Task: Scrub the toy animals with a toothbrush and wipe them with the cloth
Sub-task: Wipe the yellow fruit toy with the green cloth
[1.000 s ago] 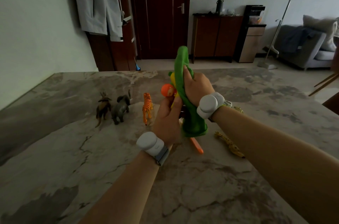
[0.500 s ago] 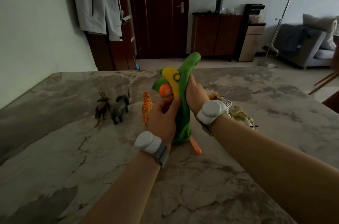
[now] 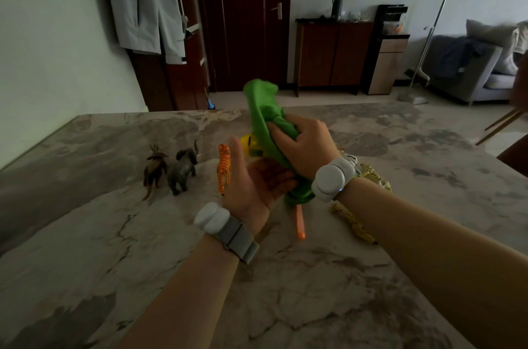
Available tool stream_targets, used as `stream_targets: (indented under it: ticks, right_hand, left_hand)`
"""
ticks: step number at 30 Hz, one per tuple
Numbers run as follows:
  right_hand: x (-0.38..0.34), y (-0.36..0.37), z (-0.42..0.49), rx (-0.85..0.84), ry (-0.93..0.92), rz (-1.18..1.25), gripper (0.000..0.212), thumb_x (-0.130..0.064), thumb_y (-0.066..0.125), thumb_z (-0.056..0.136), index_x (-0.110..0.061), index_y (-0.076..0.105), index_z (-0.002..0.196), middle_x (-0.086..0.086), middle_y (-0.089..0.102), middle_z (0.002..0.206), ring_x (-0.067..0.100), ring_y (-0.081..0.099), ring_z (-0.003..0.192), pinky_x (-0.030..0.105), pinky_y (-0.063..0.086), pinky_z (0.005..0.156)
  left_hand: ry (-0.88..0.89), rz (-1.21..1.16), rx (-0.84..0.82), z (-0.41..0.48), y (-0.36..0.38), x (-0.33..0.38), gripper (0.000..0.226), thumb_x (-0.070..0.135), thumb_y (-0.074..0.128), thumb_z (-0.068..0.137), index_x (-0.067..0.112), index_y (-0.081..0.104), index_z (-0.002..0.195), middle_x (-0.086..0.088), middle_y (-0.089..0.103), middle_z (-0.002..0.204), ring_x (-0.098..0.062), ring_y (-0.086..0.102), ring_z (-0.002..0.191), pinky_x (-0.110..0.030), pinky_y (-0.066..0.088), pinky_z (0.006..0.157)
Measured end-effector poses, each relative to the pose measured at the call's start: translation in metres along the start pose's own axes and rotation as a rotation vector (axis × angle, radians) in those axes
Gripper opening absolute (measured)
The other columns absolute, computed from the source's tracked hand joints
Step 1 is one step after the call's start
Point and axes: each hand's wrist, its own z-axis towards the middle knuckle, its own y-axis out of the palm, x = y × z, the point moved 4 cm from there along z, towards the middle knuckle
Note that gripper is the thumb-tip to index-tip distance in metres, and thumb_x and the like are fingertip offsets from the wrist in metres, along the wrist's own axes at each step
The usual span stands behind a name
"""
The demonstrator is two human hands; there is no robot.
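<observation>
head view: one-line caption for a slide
Right hand grips green cloth against a yellow toy beside the left hand, above the table.

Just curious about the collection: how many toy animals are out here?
7: antelope, elephant and tiger standing on the left; a yellow one wrapped in the green cloth; zebra, leopard and giraffe right of it. Others may be hidden.

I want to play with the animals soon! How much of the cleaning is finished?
Maybe half. The elephant, tiger and a horned animal stand in a row, perhaps finished, though cleanliness doesn't show. The right hand grips the green cloth against a yellow toy resting on the left hand. The toothbrush lies on the table. The spotted cat and giraffe by the right arm probably wait their turn.
</observation>
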Motion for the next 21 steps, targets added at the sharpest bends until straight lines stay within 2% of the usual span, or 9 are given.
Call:
stream_targets:
  ticks: [3,5,7,10,13,15,17,19,21]
  right_hand:
    - [-0.001,-0.002,-0.002,-0.148,-0.068,0.022,0.029,-0.039,0.067,0.092,-0.012,0.07,0.085,0.0,0.068,0.071,0.014,0.065,0.065,0.034,0.054,0.059]
    - [-0.002,-0.004,-0.002,-0.184,-0.06,0.058,0.028,-0.038,0.066,0.094,-0.013,0.071,0.085,0.0,0.068,0.07,0.014,0.066,0.063,0.031,0.053,0.056]
    - [0.0,-0.006,0.001,-0.182,-0.02,0.081,0.024,-0.038,0.064,0.096,-0.018,0.072,0.086,-0.006,0.068,0.067,0.007,0.064,0.059,0.021,0.049,0.052]
    - [0.006,-0.012,0.008,-0.11,0.031,0.046,0.027,-0.04,0.059,0.098,-0.017,0.072,0.1,-0.01,0.068,0.074,0.003,0.064,0.065,0.012,0.047,0.052]
    - [0.017,-0.026,0.025,0.08,0.11,0.056,0.025,-0.041,0.057,0.099,-0.018,0.064,0.097,-0.009,0.063,0.075,0.001,0.06,0.06,0.012,0.042,0.049]
    - [0.025,-0.038,0.036,0.186,0.155,0.057,0.025,-0.042,0.057,0.099,-0.017,0.058,0.094,-0.007,0.06,0.075,0.005,0.056,0.062,0.018,0.042,0.052]
    - [0.031,-0.047,0.045,0.22,0.182,0.035,0.025,-0.041,0.057,0.098,-0.017,0.055,0.09,-0.005,0.058,0.074,0.01,0.055,0.063,0.024,0.041,0.055]
    - [0.036,-0.051,0.05,0.205,0.198,0.009,0.028,-0.042,0.058,0.098,-0.016,0.055,0.087,-0.001,0.059,0.076,0.014,0.055,0.064,0.026,0.043,0.056]
    - [0.039,-0.052,0.051,0.191,0.199,-0.012,0.029,-0.041,0.058,0.097,-0.016,0.054,0.084,0.0,0.058,0.074,0.014,0.053,0.062,0.026,0.042,0.055]
  left_hand:
    - [-0.032,-0.07,0.012,-0.001,0.0,-0.003,0.089,0.084,0.029,0.079,0.013,0.076,0.103,-0.021,0.073,0.105,-0.034,0.072,0.089,-0.043,0.061,0.076]
    - [-0.039,-0.089,0.02,0.001,0.002,-0.006,0.081,0.077,0.029,0.089,0.015,0.081,0.088,-0.019,0.074,0.094,-0.032,0.074,0.08,-0.039,0.062,0.068]
    - [-0.034,-0.088,0.035,0.002,0.002,-0.006,0.075,0.069,0.032,0.094,0.016,0.082,0.075,-0.016,0.075,0.086,-0.029,0.074,0.074,-0.038,0.062,0.066]
    - [-0.001,-0.066,0.087,0.006,0.001,-0.005,0.063,0.057,0.037,0.099,0.009,0.076,0.088,-0.017,0.075,0.086,-0.029,0.074,0.074,-0.038,0.061,0.068]
    - [0.134,0.004,0.169,0.007,-0.003,-0.003,0.035,0.038,0.048,0.101,0.011,0.069,0.093,-0.011,0.076,0.083,-0.029,0.073,0.079,-0.042,0.062,0.075]
    - [0.305,0.268,0.187,0.009,-0.008,-0.002,0.029,0.036,0.059,0.096,0.019,0.071,0.076,0.003,0.073,0.074,-0.02,0.071,0.078,-0.042,0.06,0.076]
    - [0.468,0.687,0.189,0.007,-0.007,-0.001,0.026,0.034,0.068,0.091,0.019,0.067,0.07,0.01,0.062,0.059,-0.003,0.059,0.06,-0.022,0.05,0.059]
    - [0.578,0.833,0.152,0.006,-0.004,-0.003,0.015,0.02,0.069,0.091,0.007,0.067,0.083,0.0,0.062,0.062,-0.007,0.055,0.057,-0.014,0.04,0.054]
    - [0.58,0.851,0.154,0.009,-0.006,-0.007,0.014,0.021,0.07,0.091,0.009,0.069,0.098,-0.003,0.068,0.078,-0.011,0.063,0.07,-0.016,0.045,0.063]
